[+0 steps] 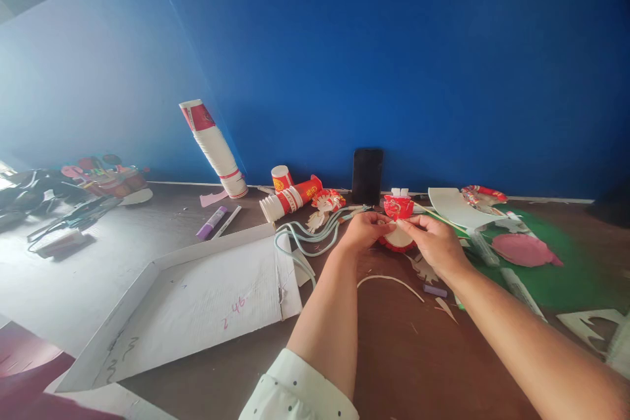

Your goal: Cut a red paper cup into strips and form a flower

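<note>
Both hands are closed on a red and white paper-cup cutout (398, 238), which has a pale round middle and a red fringed lower edge. My left hand (363, 231) pinches its left side. From the right, my right hand (438, 243) grips it with thumb and fingers near the top. A red piece with white tabs (398, 206) rises just above the fingertips; whether it is joined to the cutout I cannot tell. Beneath my right hand lie a beige cut scrap (424, 269) and a small purple cap (435, 291).
Behind the hands a black phone (367, 176) leans on the blue wall (394, 65). Paper cups (291, 199), a looped pale cable (315, 251) and a white box lid (197, 302) are to the left. A pink paper shape (524, 249) lies on the right.
</note>
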Motion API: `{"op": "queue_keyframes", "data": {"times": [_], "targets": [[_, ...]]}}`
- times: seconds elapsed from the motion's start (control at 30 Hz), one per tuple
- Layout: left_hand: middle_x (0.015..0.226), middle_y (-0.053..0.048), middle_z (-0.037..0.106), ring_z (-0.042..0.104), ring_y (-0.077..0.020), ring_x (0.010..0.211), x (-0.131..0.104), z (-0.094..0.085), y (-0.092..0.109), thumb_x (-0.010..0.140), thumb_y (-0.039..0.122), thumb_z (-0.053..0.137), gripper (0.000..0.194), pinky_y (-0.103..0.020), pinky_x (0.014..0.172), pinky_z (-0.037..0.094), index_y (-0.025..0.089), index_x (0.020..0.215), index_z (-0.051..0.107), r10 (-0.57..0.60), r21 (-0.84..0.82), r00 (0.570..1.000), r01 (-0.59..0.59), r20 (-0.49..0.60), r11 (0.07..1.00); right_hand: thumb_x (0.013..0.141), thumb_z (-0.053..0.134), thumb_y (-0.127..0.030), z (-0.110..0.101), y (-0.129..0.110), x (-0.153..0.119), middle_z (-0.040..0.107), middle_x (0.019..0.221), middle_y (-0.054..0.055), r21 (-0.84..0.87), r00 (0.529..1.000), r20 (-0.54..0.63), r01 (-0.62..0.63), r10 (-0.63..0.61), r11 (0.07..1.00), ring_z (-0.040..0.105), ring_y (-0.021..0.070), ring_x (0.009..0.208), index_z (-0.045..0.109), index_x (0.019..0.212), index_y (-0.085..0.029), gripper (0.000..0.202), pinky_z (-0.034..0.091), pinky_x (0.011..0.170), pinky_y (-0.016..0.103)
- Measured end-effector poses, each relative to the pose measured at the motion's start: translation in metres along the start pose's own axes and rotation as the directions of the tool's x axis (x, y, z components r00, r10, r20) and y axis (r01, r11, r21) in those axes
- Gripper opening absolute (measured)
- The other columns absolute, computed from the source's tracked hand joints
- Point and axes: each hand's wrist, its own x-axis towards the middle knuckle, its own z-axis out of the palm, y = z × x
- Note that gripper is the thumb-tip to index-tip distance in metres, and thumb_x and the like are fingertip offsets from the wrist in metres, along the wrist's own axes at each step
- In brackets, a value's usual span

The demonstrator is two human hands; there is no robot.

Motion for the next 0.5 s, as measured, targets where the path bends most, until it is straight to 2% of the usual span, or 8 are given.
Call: {"op": "queue_keyframes", "data": {"times": [0.27,0.5], "targets": [[0.058,0.001,0.058,0.05,-0.0081,0.054,-0.0026,0.0013,0.0047,0.06,0.031,0.082,0.028,-0.022,0.058,0.04,0.011,0.073,0.066,-0.011,-0.008,1.0,0.011,0.011,1.0,0.077,0.058,-0.046,0.0016,-0.0009,0.0008,0.072,0.075,0.004,-0.057,1.0,-0.013,0.028,-0.028,0.998,0.063,0.0218,0.07,0.069,0.079,-0.02,0.028,0.044,0.065,0.032],[0.058,0.002,0.058,0.052,-0.0076,0.052,-0.0031,0.0021,0.0049,0.069,0.018,0.074,0.015,-0.021,0.055,0.04,0.011,0.078,0.064,-0.005,-0.019,1.0,0.005,0.003,1.0,0.077,0.058,-0.047,0.0004,-0.0065,-0.001,0.07,0.07,0.003,-0.042,1.0,0.002,0.029,-0.029,0.999,0.061,0.0208,0.066,0.069,0.077,-0.019,0.03,0.043,0.062,0.031]]}}
